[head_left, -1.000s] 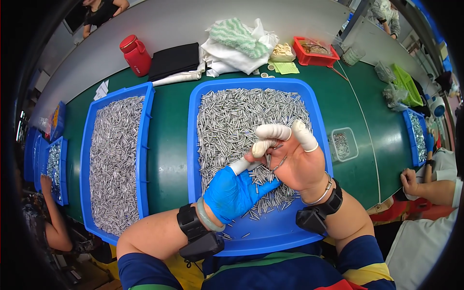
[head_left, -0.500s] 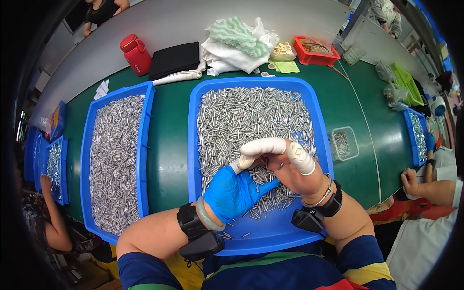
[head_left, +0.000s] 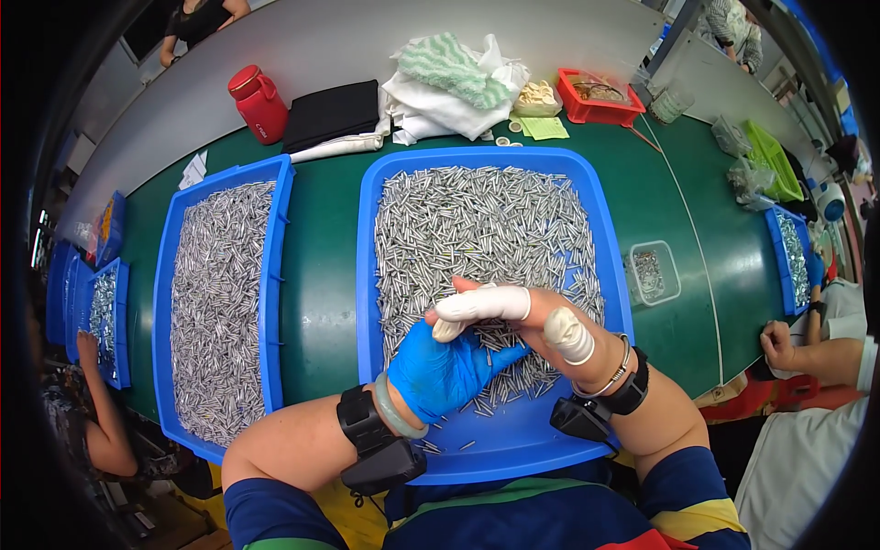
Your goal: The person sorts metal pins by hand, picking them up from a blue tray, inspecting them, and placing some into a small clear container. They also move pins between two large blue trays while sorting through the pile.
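Note:
My left hand [head_left: 429,371], in a blue glove, is cupped low over the middle blue tray [head_left: 600,229]. One gloved finger or thumb points right, and the other fingertips are hidden. My right hand [head_left: 513,316] wears white finger cots and curls over the left from the right, its fingertips meeting the gloved fingers. What lies between the two hands cannot be made out. Short silver metal pins [head_left: 477,215] fill most of this tray, several showing close beneath the hands.
To the left, a second blue tray [head_left: 274,293] is full of similar pins. A small clear container [head_left: 674,275] with pins stands right of the middle tray. Behind are a red flask [head_left: 258,105], cloths [head_left: 454,78] and a red basket [head_left: 600,112]. Co-workers sit on both sides.
My right hand has shifted left and closed down over the gloved left hand, covering the gap between them. The left hand has hardly moved.

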A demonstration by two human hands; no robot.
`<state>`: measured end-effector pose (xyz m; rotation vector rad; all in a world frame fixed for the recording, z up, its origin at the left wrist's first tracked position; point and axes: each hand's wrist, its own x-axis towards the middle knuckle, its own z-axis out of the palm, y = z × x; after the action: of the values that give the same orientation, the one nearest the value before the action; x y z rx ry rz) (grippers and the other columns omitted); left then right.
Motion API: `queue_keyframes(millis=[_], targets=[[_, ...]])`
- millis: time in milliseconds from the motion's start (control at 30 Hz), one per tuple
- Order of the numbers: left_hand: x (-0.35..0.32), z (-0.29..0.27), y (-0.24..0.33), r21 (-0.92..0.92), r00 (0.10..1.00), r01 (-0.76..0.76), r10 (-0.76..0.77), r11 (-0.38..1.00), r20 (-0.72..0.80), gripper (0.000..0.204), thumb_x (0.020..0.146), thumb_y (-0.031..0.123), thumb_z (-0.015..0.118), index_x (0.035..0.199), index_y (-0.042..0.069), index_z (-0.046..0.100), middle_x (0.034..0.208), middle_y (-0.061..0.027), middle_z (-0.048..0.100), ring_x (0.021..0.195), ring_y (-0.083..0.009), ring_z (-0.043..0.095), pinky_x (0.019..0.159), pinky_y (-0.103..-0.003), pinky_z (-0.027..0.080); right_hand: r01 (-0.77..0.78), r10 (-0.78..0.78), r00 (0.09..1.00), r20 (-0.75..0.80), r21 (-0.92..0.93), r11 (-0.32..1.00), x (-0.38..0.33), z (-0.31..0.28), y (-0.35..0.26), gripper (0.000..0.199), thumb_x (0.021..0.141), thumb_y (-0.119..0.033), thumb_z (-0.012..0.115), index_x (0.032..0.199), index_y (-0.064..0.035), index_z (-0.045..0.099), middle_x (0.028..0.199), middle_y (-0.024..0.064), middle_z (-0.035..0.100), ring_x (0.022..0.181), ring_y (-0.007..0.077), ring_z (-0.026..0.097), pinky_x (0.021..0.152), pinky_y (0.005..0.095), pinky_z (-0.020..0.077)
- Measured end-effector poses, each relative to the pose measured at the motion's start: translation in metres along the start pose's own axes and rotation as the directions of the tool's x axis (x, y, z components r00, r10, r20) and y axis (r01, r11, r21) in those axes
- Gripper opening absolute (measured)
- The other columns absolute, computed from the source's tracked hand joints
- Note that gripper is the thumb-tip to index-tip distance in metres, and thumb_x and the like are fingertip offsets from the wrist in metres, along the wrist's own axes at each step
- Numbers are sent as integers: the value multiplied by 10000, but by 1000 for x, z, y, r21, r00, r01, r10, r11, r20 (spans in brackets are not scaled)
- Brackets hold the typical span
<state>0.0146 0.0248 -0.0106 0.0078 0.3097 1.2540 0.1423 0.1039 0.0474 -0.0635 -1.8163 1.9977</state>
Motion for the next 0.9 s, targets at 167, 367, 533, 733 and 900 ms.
queue_keyframes(millis=[167,367,533,733,900], targets=[[-1,13,-1,-86,995,-19,26,996,92,322,935,247,334,1162,47,444,1201,-122,452,1126,-257,446,965,-459,378,40,-49,993,-105,-81,996,0,6,4,787,825,-630,285,1202,42,441,1086,170,541,1046,250,505,915,372,356],[-2,21,2,7,998,37,-37,999,-51,429,928,230,335,1232,-73,346,1239,-215,409,1153,-325,414,982,-452,357,-261,50,847,-530,-331,907,1,-25,-5,548,809,-371,533,1222,-22,443,1048,123,551,1002,228,525,792,340,428],[-3,26,2,21,998,11,-9,1000,-57,487,917,247,332,1256,-100,290,1248,-283,366,1182,-366,374,1018,-463,307,-621,32,772,-635,-742,251,-19,-59,20,557,717,-171,668,1222,-78,453,963,140,547,877,273,544,738,342,442],[-12,36,2,-36,998,8,-10,999,-56,501,902,250,360,1269,-83,289,1247,-285,372,1187,-380,364,1018,-477,298,-460,146,888,-436,-843,277,-12,-40,14,536,696,-158,649,1202,-114,477,955,178,522,851,316,525,739,350,440],[-18,42,4,-82,1000,-19,19,996,3,510,891,260,382,1269,-73,302,1254,-271,377,1195,-378,357,1022,-476,292,-306,110,952,-285,-891,335,-13,-20,29,355,692,-214,628,1010,-91,530,850,150,487,789,319,507,681,363,435]])
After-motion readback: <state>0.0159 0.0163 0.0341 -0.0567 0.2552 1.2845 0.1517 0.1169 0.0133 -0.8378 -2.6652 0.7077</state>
